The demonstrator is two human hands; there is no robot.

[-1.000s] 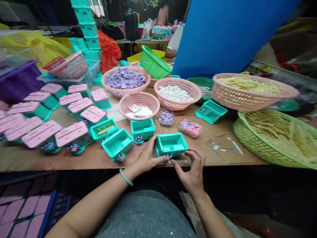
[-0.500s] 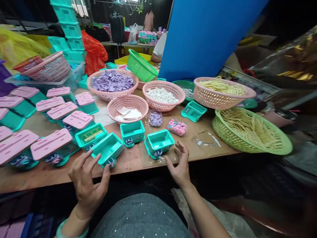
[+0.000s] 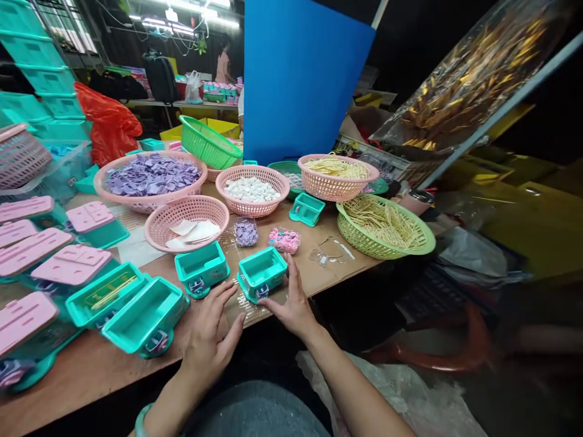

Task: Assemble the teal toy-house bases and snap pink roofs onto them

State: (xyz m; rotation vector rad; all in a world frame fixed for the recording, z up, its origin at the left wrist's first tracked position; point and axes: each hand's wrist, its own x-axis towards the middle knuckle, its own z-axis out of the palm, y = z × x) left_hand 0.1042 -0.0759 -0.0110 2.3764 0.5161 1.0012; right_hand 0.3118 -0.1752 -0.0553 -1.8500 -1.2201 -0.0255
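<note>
My right hand (image 3: 294, 303) has its thumb at the front and its fingers along the right side of an open teal box (image 3: 263, 270) with a small wheel-like decoration, gripping that end. Left of it, my left hand (image 3: 212, 331) is open over the table edge, fingers spread and holding nothing. Closest to its fingertips is a second open teal box (image 3: 203, 267). Farther left lie another open teal box (image 3: 144, 315) and one holding yellow sticks (image 3: 109, 294). Just behind the gripped box are a packet of purple pieces (image 3: 246, 232) and a packet of pink pieces (image 3: 285, 240).
Pink baskets hold purple pieces (image 3: 152, 176), white pieces (image 3: 252, 189) and white paper (image 3: 194, 230). A green basket (image 3: 387, 227) of yellow strands stands right. Pink-lidded boxes (image 3: 73, 264) crowd the left. A blue panel (image 3: 300, 79) rises behind; a person (image 3: 223, 67) is far back.
The view has swung right. My right hand has closed in on the teal box's right end. My left hand has moved right, away from the left teal box, toward the middle one.
</note>
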